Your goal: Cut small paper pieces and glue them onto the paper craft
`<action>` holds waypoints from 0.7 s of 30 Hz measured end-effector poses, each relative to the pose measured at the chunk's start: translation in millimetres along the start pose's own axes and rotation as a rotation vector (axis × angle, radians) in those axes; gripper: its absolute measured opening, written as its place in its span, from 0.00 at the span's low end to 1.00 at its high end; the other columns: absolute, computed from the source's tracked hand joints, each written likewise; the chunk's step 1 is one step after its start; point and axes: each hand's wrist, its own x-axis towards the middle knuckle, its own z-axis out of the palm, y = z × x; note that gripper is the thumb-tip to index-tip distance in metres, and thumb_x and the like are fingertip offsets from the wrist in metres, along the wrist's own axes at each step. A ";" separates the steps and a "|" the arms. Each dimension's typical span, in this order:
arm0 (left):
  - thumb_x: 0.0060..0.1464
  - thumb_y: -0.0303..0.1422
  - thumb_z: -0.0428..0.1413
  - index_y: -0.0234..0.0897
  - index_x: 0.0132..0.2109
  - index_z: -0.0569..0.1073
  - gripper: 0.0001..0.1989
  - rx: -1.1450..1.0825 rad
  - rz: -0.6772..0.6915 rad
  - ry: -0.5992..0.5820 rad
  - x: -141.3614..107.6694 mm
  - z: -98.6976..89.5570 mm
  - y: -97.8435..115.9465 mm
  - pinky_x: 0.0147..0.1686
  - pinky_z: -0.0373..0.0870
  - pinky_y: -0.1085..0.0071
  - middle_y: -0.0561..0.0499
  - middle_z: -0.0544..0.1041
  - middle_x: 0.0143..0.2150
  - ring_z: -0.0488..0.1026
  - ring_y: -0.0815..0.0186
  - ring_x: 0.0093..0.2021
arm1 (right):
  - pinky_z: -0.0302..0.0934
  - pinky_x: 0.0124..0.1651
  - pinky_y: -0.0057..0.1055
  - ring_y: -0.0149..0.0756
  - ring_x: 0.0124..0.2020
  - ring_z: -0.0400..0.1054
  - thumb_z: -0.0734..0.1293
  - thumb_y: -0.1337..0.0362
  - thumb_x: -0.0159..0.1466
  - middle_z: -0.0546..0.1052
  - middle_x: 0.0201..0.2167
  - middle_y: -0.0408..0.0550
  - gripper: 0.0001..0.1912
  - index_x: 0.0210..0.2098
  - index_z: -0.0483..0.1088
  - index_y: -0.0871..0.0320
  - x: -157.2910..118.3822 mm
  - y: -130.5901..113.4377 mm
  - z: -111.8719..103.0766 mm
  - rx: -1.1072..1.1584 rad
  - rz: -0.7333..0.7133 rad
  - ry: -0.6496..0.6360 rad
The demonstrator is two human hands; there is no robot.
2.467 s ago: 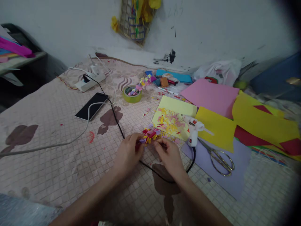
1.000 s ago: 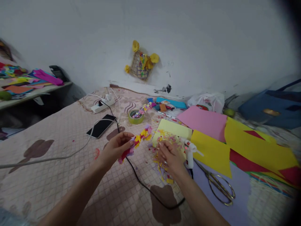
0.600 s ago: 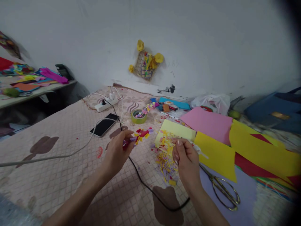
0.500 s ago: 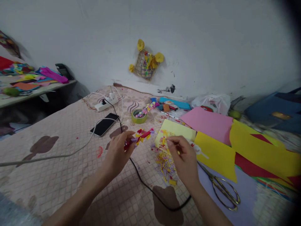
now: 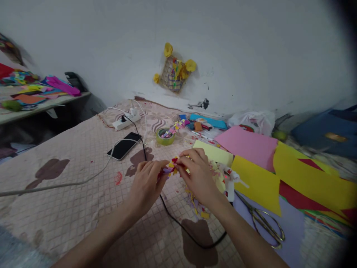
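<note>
My left hand (image 5: pixel 149 184) is closed on a thin strip covered with small paper flowers (image 5: pixel 170 168) in red, yellow and purple. Over the far end of this strip, my right hand (image 5: pixel 196 175) pinches with thumb and forefinger against the red part; whatever sits between those fingertips is hidden. Under and behind the right hand lies a heap of tiny yellow and purple paper cuttings (image 5: pixel 195 203), partly covered. A white glue gun (image 5: pixel 229 184) with a small red light lies just right of that hand. Brass-handled scissors (image 5: pixel 263 221) rest on purple paper further right.
A roll of tape (image 5: pixel 165 137) holds another flower-covered strip. Left of it are a phone (image 5: pixel 124 146) and a power strip (image 5: pixel 126 121) with cables; a black cable (image 5: pixel 178 222) crosses before me. Pink (image 5: pixel 248 147) and yellow sheets (image 5: pixel 255 178) cover the right side.
My right hand has moved left from above the paper cuttings to the flower strip, and its fingertips now meet the strip's end. The left hand keeps its hold, moved slightly right.
</note>
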 end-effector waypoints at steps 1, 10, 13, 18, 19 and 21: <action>0.55 0.28 0.52 0.39 0.48 0.62 0.13 -0.001 0.000 -0.001 0.2 0.4 -0.1 0.41 0.62 0.61 0.50 0.74 0.39 0.71 0.62 0.39 | 0.56 0.44 0.40 0.43 0.44 0.59 0.64 0.70 0.60 0.73 0.37 0.50 0.04 0.31 0.71 0.57 0.0 -0.1 0.4 0.014 -0.001 -0.002; 0.53 0.28 0.53 0.40 0.47 0.64 0.13 -0.052 -0.117 -0.019 -1.1 2.3 -9.6 0.40 0.65 0.62 0.50 0.76 0.38 0.72 0.62 0.40 | 0.60 0.37 0.32 0.33 0.32 0.65 0.61 0.66 0.62 0.71 0.36 0.46 0.06 0.28 0.64 0.57 0.9 15.0 -10.3 0.574 0.257 0.252; 0.52 0.28 0.54 0.40 0.47 0.65 0.14 -0.072 -0.196 -0.029 0.1 0.5 -19.8 0.40 0.66 0.62 0.50 0.76 0.37 0.73 0.62 0.38 | 0.62 0.31 0.29 0.27 0.25 0.66 0.59 0.61 0.64 0.72 0.40 0.47 0.07 0.31 0.62 0.57 -0.7 20.4 -21.3 0.904 0.412 0.318; 0.51 0.30 0.54 0.38 0.44 0.67 0.12 -0.155 -0.302 0.008 4.1 -3.1 -37.1 0.36 0.70 0.66 0.48 0.76 0.38 0.74 0.64 0.35 | 0.64 0.37 0.33 0.33 0.33 0.71 0.61 0.61 0.63 0.74 0.32 0.46 0.06 0.33 0.63 0.57 -8.1 24.6 -34.0 0.989 0.435 0.583; 0.50 0.30 0.54 0.38 0.44 0.67 0.12 -0.192 -0.319 0.014 4.8 -3.4 -39.4 0.35 0.70 0.68 0.48 0.76 0.38 0.74 0.64 0.35 | 0.64 0.38 0.34 0.34 0.33 0.71 0.61 0.61 0.63 0.74 0.32 0.45 0.06 0.33 0.63 0.56 -10.3 25.5 -33.5 0.961 0.431 0.630; 0.50 0.32 0.54 0.37 0.43 0.67 0.12 -0.272 -0.363 0.016 6.1 -3.3 -42.8 0.33 0.70 0.70 0.48 0.75 0.37 0.74 0.65 0.35 | 0.64 0.38 0.34 0.33 0.32 0.71 0.61 0.61 0.63 0.74 0.31 0.45 0.06 0.32 0.63 0.57 -15.6 27.5 -28.7 0.913 0.439 0.665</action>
